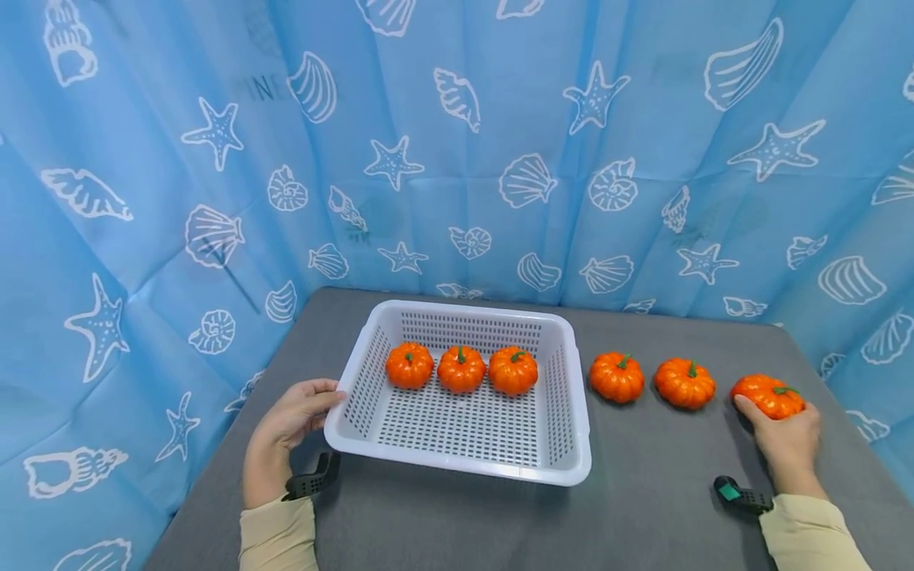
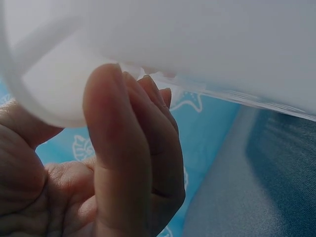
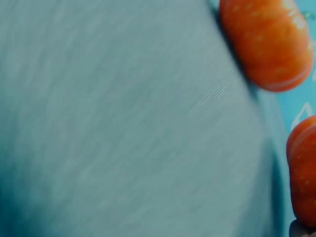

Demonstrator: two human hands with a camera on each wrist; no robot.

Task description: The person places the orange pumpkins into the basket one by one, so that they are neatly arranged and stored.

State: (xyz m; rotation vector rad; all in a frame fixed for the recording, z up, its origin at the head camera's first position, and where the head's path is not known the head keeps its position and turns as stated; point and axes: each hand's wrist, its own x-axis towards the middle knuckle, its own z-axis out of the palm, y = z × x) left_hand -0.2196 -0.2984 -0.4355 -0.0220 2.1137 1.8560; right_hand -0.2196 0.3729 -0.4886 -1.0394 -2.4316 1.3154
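Observation:
A white slotted plastic basket [image 1: 457,468] stands on the grey table, with three small orange pumpkins inside, among them a middle pumpkin [image 1: 460,369]. My left hand [image 1: 303,412] pinches the basket's left rim; in the left wrist view the fingers [image 2: 121,143] curl against the pale basket wall [image 2: 207,44]. Far to the right, my right hand [image 1: 789,444] grips an orange pumpkin [image 1: 767,396] with a green stem, thumb on its near left side. The right wrist view shows part of a pumpkin [image 3: 303,173] at its right edge; most of that hand is out of frame.
Between the basket and my right hand, two more pumpkins sit on the table: a left one [image 1: 617,377] and a right one [image 1: 685,384]. A blue curtain [image 1: 457,159] with white shells and starfish hangs behind the grey table [image 1: 643,492]. Each wrist wears a black strap.

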